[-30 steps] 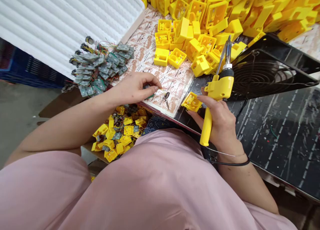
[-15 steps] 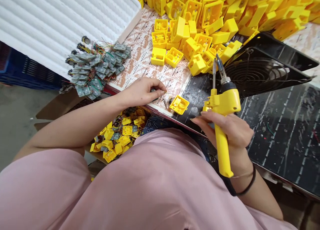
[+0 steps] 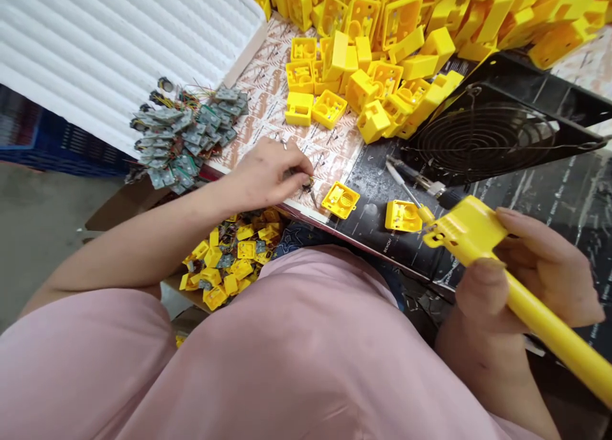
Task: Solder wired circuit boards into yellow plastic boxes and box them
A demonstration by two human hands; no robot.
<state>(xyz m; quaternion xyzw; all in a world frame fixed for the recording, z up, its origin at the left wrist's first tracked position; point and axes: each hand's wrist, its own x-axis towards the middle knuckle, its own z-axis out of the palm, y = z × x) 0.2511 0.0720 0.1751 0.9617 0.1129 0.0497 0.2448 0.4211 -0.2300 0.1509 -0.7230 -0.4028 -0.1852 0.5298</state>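
Note:
My right hand (image 3: 521, 274) is wrapped round a yellow soldering tool (image 3: 478, 226), whose metal tips point to the upper left above the black mat. My left hand (image 3: 280, 172) is closed in a pinch at the table's front edge, on a small dark part with thin wires (image 3: 307, 185) that is mostly hidden by the fingertips. Just right of that hand lies an open yellow case (image 3: 341, 200) with its inside facing up. A second yellow case (image 3: 403, 216) sits on the black mat, near the tool's tips.
Many yellow cases (image 3: 401, 22) are heaped at the back. Green circuit boards (image 3: 186, 131) are piled at left beside a white ribbed sheet (image 3: 119, 38). A black fan (image 3: 478, 134) stands behind the tool. A box of yellow parts (image 3: 229, 261) is below the table edge.
My right hand has moved right and nearer with the tool, which has tilted from upright to slanting left. The second yellow case now shows fully. My left hand has barely shifted.

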